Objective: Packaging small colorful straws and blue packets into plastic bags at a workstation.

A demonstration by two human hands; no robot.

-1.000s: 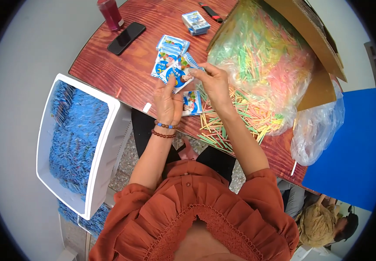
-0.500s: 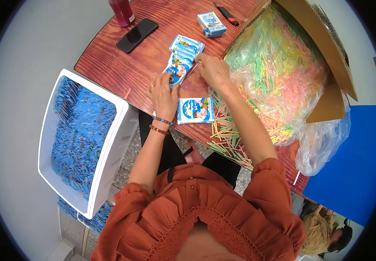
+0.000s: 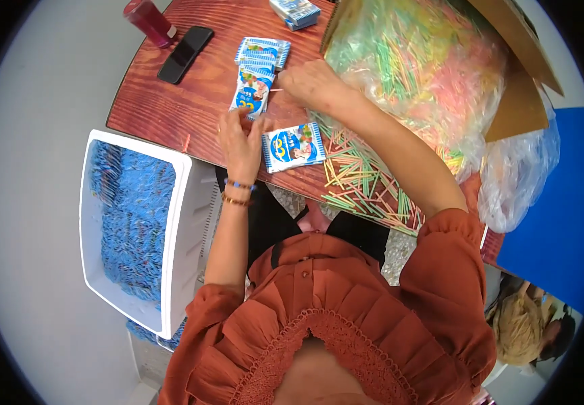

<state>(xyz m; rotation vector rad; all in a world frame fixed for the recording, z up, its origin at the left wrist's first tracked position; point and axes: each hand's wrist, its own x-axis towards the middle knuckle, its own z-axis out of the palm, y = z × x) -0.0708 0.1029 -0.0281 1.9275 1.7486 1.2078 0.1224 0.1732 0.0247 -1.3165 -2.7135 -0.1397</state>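
Note:
Several blue-and-white printed sachets [image 3: 254,86] lie overlapped in a row on the table. My left hand [image 3: 241,147] has its bent fingers on the near end of the front sachet. To the right of that row my right hand [image 3: 315,86] is closed, and a thin pale pink stick [image 3: 276,90] pokes out from its fingertips. Most of that stick is hidden by the hand. Another sachet [image 3: 294,147] lies flat just right of my left hand. Loose pink, green and yellow sticks [image 3: 359,172] are scattered under and beside my right forearm.
A cardboard box [image 3: 518,101] at the right holds a clear bag [image 3: 413,61] full of coloured sticks. A phone [image 3: 185,54], a red bottle [image 3: 150,23] and a small stack of packs [image 3: 294,12] stand farther back. At the left, a white bin [image 3: 178,236] holds many blue pieces.
The whole view has shifted, so the table things appear farther left and higher. My right hand is now more closed beside the sachets; my left stays at their near end.

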